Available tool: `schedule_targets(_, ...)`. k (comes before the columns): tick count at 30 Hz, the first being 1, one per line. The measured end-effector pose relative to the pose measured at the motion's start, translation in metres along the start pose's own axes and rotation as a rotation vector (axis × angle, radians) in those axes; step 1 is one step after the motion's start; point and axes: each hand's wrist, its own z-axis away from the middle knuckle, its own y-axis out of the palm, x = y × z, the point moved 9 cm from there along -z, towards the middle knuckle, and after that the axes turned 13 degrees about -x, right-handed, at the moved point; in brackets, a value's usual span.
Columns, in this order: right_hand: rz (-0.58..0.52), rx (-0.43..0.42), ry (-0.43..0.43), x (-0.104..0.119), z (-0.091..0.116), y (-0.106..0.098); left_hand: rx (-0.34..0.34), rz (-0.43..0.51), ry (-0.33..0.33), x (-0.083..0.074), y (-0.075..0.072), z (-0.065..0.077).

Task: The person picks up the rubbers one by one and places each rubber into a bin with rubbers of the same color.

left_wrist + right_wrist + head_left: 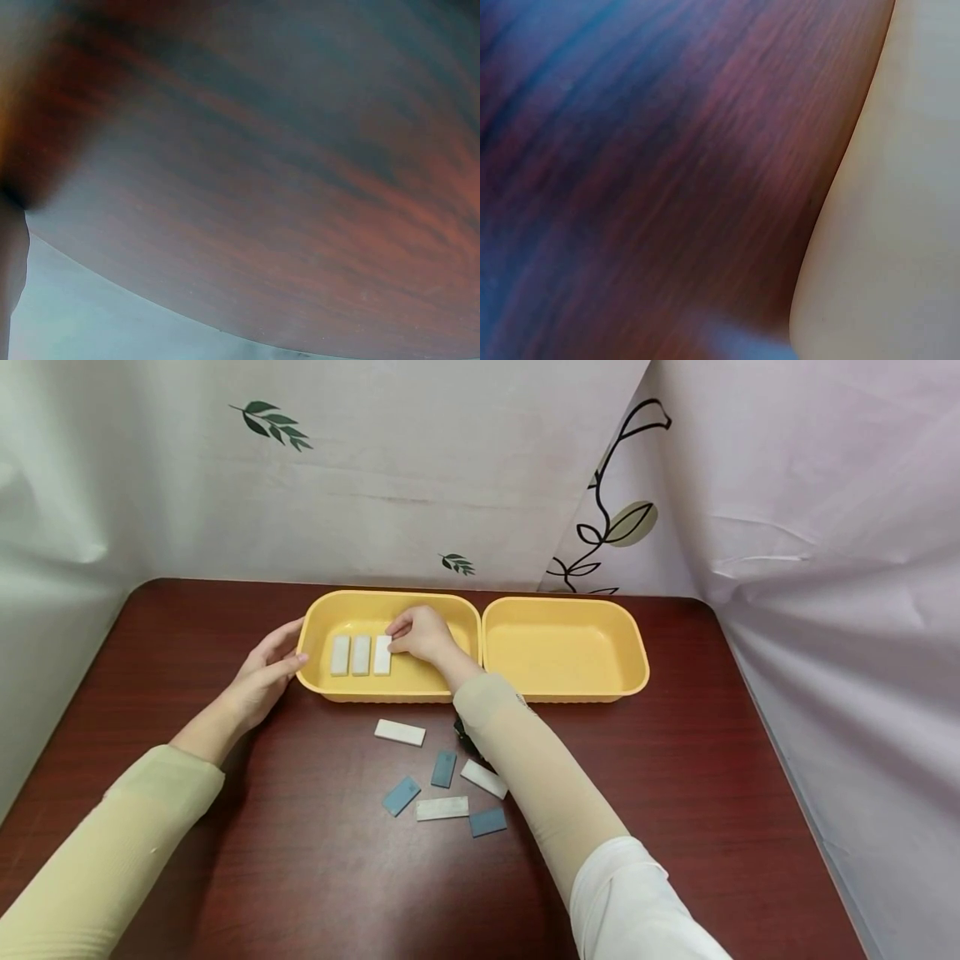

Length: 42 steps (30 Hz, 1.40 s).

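My right hand (427, 633) reaches into the left yellow tray (431, 686). It pinches a white rectangular block (382, 662) by its upper right side. Left of that block, two greyish-white blocks (341, 656) stand side by side in a row on the tray floor. At the tray's left end, my left hand (258, 681) holds the rim, thumb on the edge and fingers along the outer wall. On the table in front lie a white block (400, 732), several other pale blocks (442, 808) and blue-grey blocks (443, 769). Neither wrist view shows the blocks.
A second yellow tray (566, 647) stands against the right end of the first, with nothing in it. Under my right forearm a black object (467, 737) is partly hidden. White curtains (420, 468) hang behind and beside the dark red table (300, 860).
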Motion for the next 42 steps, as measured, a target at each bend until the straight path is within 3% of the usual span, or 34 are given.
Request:
schedule_targets(16,0.034,-0.014,0.016,0.002,0.002,-0.001,-0.002,-0.001,-0.007,-0.001,0.0,0.0)
schedule_targets(28,-0.056,-0.023,0.035,0.001,0.006,-0.005,0.002,-0.027,-0.02,0.001,-0.002,0.0)
schedule_targets(35,-0.085,-0.028,0.033,0.009,0.012,-0.017,-0.001,-0.012,-0.014,0.001,-0.002,0.001)
schedule_targets(42,-0.111,-0.032,-0.023,0.02,0.023,-0.035,0.006,-0.018,-0.005,0.0,-0.002,0.001)
